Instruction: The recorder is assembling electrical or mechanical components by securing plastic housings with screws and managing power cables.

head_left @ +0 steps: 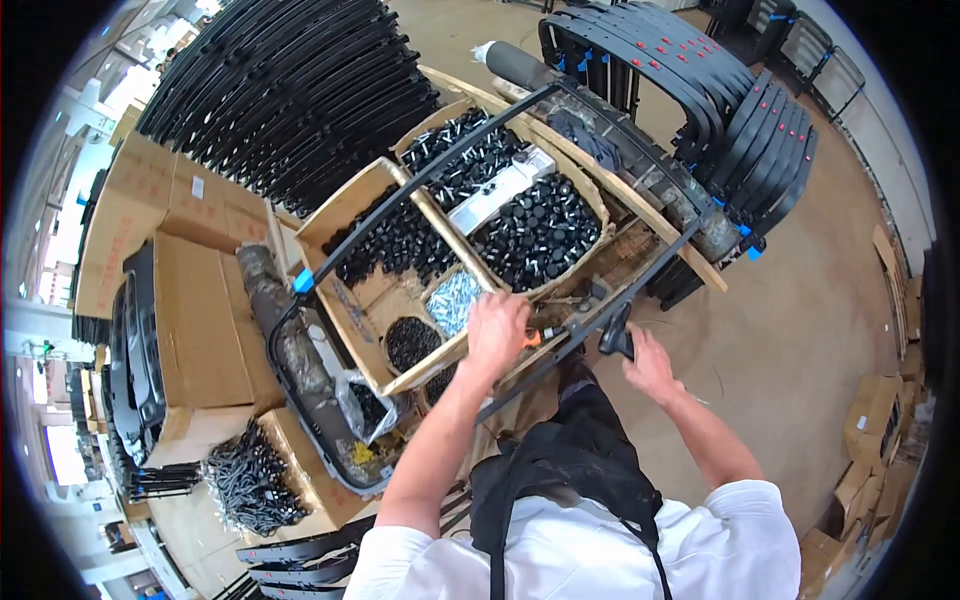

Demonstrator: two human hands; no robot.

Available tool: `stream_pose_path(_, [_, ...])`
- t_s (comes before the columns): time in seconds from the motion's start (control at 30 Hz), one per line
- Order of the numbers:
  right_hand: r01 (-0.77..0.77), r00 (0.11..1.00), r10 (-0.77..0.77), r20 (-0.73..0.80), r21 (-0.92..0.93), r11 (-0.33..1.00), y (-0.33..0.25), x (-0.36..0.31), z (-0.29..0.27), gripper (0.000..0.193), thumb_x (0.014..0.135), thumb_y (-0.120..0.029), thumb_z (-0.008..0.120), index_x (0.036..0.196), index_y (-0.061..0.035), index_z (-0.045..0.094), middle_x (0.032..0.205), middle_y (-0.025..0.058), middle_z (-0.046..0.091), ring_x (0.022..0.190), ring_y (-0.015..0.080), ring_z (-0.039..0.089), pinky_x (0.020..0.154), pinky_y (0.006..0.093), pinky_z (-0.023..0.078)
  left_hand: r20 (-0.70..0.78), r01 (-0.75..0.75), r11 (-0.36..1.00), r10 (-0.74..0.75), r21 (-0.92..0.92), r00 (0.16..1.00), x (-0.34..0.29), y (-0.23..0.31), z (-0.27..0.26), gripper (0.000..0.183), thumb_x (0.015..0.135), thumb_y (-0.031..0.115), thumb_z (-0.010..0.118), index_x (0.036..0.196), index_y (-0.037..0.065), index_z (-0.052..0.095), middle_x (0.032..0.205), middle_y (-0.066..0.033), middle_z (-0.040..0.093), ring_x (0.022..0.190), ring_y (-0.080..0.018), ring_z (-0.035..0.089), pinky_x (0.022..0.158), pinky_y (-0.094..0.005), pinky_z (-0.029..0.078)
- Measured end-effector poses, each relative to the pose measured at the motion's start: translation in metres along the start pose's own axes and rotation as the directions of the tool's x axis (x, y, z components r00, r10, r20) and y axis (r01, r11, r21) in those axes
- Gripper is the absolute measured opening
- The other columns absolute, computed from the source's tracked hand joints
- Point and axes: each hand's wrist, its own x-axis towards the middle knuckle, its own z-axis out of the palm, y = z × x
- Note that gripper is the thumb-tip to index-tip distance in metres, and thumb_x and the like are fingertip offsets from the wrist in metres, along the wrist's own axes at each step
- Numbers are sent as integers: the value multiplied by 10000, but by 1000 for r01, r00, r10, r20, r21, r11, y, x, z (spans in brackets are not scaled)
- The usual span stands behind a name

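Observation:
My left hand (pixel 498 335) is over the near edge of the wooden parts box (pixel 392 388), beside a compartment of small silvery screws (pixel 453 300). Its fingers are curled, and whatever they hold is hidden. My right hand (pixel 650 368) closes on a black handle-shaped piece (pixel 617 333), just outside the near side of a black tube frame (pixel 640 287). That frame lies across the box. An orange-and-black tool part (pixel 536 337) shows between my hands, its rest out of sight.
Black round-headed bolts (pixel 540 230) fill several compartments, with a white carton (pixel 500 190) among them. Wrapped rolls (pixel 285 335) flank the box. Curved black frames (pixel 290 90) are stacked behind; others (pixel 650 60) stand at right. Cardboard boxes (pixel 200 340) are at left.

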Motion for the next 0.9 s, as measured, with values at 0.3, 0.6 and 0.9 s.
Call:
stream_pose_path(0.3, [-98,988,116,101,-164,982,81,186,16,757,836,-83,697,1547,-63,437,1404,328,539,1258,491,594,1057,528,528,564,-346,688,-112,638,818,127,-66,77,247,967,319,659,1089,111,716,976,-90,769,1005,-249,682,897,-378,454])
stream_pose_path(0.6, [208,484,-93,870,-10,978,-10,139,-139,236,924,-243,629,962,-65,780,900,239,740,978,467,716,900,574,562,490,354,927,-253,-124,834,175,-60,19,249,929,201,661,1118,61,745,1052,-156,743,966,-345,726,857,-435,585])
stream_pose_path(0.9, [576,752,-553,358,49,816,-108,276,88,216,929,-192,597,919,-84,784,857,125,791,819,322,786,706,477,617,311,480,664,-365,-574,878,331,-45,19,355,1112,308,571,1291,24,686,969,-35,694,869,-119,664,856,-301,556])
